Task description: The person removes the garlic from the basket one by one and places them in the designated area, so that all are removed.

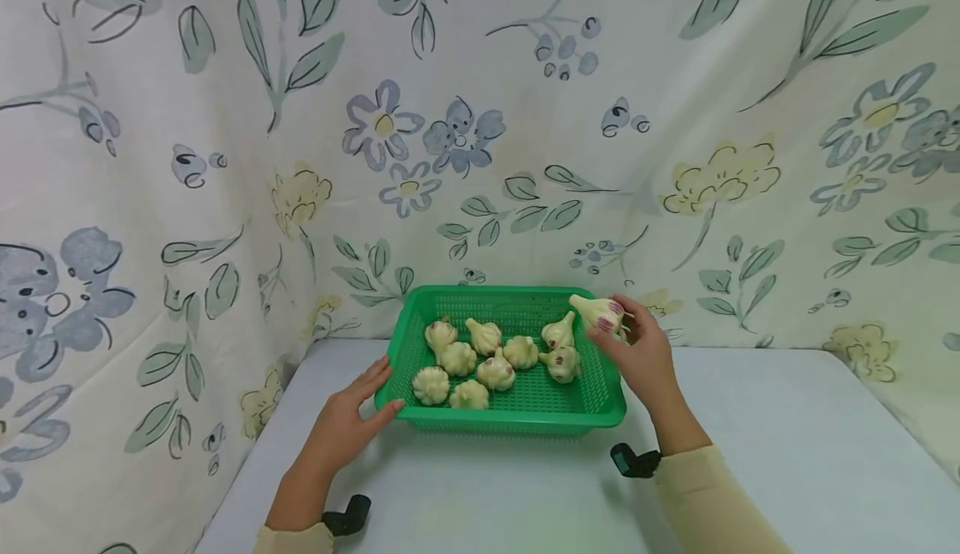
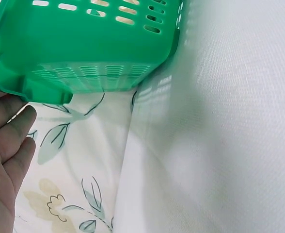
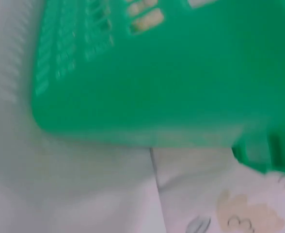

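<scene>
Garlic (image 1: 602,314) is what I'm watching: one bulb, its neck pointing left and its purple-streaked base to the right, held by the right hand (image 1: 647,358) at the right end of the green basket (image 1: 495,421). Thumb and fingers pinch it, closed only as far as its girth allows. The left hand (image 1: 345,422) lies at the basket's left end, fingers loosely extended against the rim and thumb apart at the front corner; I see contact but no firm grip. Nine other bulbs (image 1: 431,386) sit inside, more of them toward the left, and the basket stands on the white table (image 1: 510,496). I'd call the step in hand the moving of a single bulb past the rim; from one moment I can't tell whether it is coming out or going in. Either way, I judge that the next move calls for a light, sure pinch, clearance over the edge, and a steady left hand. The head view doesn't let me judge how high the garlic hangs, and the right fingers partly hide its base. My right wrist view is blurred and shows basket wall without the hand; the left wrist view cuts that hand off, with only pale patches visible through the slots.
</scene>
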Motion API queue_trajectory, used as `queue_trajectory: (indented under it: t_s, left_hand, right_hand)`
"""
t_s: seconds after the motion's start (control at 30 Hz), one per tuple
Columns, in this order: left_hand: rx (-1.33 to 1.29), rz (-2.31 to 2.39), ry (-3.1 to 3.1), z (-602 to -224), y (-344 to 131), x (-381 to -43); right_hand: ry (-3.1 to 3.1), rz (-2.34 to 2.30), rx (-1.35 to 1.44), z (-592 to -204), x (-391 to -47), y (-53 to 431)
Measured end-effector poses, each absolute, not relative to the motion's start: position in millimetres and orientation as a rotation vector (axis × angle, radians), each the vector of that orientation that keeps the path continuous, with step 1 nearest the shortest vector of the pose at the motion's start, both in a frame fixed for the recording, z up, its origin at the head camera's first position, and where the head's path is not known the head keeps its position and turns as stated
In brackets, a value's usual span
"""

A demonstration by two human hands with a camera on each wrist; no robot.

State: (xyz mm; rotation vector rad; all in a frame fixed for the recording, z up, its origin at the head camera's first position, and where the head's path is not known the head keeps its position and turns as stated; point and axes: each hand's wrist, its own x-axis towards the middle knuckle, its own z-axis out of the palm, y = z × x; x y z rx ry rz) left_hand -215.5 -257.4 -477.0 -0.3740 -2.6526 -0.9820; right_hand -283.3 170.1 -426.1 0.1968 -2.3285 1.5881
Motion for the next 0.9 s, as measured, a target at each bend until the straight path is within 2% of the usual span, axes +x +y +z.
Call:
queue_trajectory:
  t_s: [0.23,0.7,0.9]
  left_hand:
    - [-0.377,-0.977,-2.648,-477.0,-257.4,-215.4]
    - [-0.376,-0.978,-2.641,-480.0,-258.2,-216.3]
    - [-0.368,-0.973,-2.646,-479.2,-258.3,-215.6]
  right_hand:
    - [-2.301,1.628,0.052,-428.4,-285.8,197.3]
    - [-2.221,1.863,-0.439,-471.1,-297.2,224.8]
    - [-2.279,1.864,-0.52,-493.5,-302.3,233.4]
